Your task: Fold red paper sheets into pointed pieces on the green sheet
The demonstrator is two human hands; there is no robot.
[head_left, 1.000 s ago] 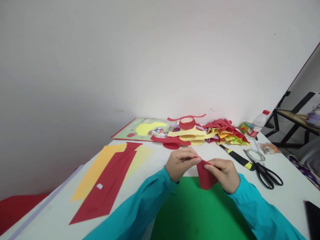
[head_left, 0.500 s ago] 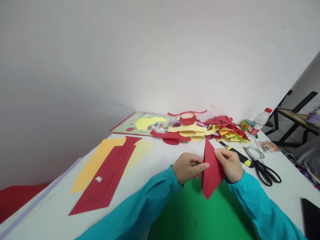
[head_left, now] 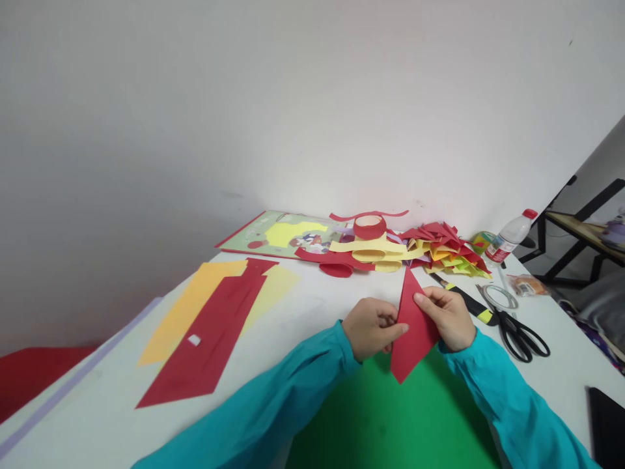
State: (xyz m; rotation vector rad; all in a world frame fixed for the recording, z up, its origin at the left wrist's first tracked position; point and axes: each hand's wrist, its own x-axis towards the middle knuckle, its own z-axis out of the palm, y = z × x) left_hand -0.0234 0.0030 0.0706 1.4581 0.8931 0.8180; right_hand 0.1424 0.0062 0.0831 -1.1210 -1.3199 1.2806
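A folded piece of red paper (head_left: 413, 332) is held up over a green mat (head_left: 381, 417), one corner pointing up and another down. My left hand (head_left: 374, 327) pinches its left edge, thumb across the front and fingers partly hidden behind. On the paper's upper right side, my right hand (head_left: 448, 318) grips with the thumb in front; its other fingers are curled, some out of sight behind the sheet.
Left lie red paper sheets (head_left: 205, 345) over orange paper (head_left: 180, 312). Behind are a picture book (head_left: 244, 242), curled paper strips (head_left: 370, 227) and folded paper pieces (head_left: 439, 244). Scissors (head_left: 522, 337), a utility knife (head_left: 469, 301), tape (head_left: 500, 298) and a bottle (head_left: 510, 238) stand right.
The folded red paper has turned slightly, and its two layers now lie closer together at the left edge. Both hands keep their grip. The view has shifted a little.
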